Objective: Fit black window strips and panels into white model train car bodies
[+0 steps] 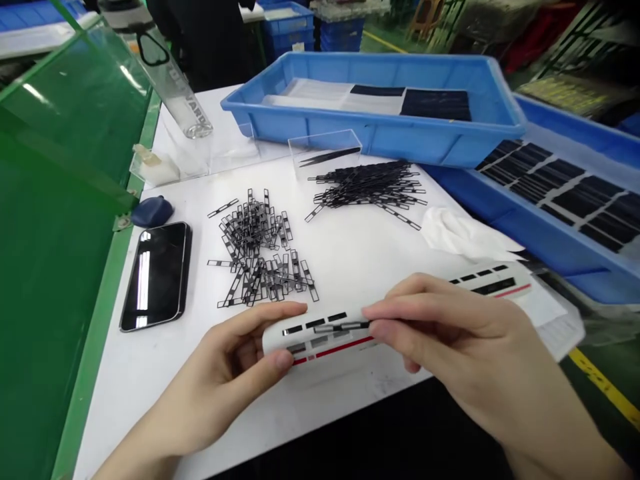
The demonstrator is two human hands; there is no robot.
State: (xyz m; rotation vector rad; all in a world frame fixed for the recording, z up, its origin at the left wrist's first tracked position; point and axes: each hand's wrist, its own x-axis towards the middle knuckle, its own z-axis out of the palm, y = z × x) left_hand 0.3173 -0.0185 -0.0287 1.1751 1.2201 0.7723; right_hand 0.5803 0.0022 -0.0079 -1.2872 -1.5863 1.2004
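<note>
A long white model train car shell point(360, 342) with a red stripe and rows of window slots lies slanted above the table's near edge. My left hand point(240, 367) is closed round its left end, thumb on the lower side. Between the thumb and forefinger of my right hand point(440, 327) is a thin black window frame strip point(345, 327), lying along the shell's side over the windows. My right hand hides the shell's middle. Beyond the hands are two piles of similar strips, a loose left pile point(255, 247) and a denser right pile point(373, 183).
Left are a black phone point(156, 277), a dark blue pouch point(152, 211) and a clear bottle point(170, 87). Tweezers point(330, 157) rest in a clear tray at the back. Blue bins point(370, 130) stand behind and right. White cloth point(460, 233) lies right. A green panel point(60, 200) borders the left.
</note>
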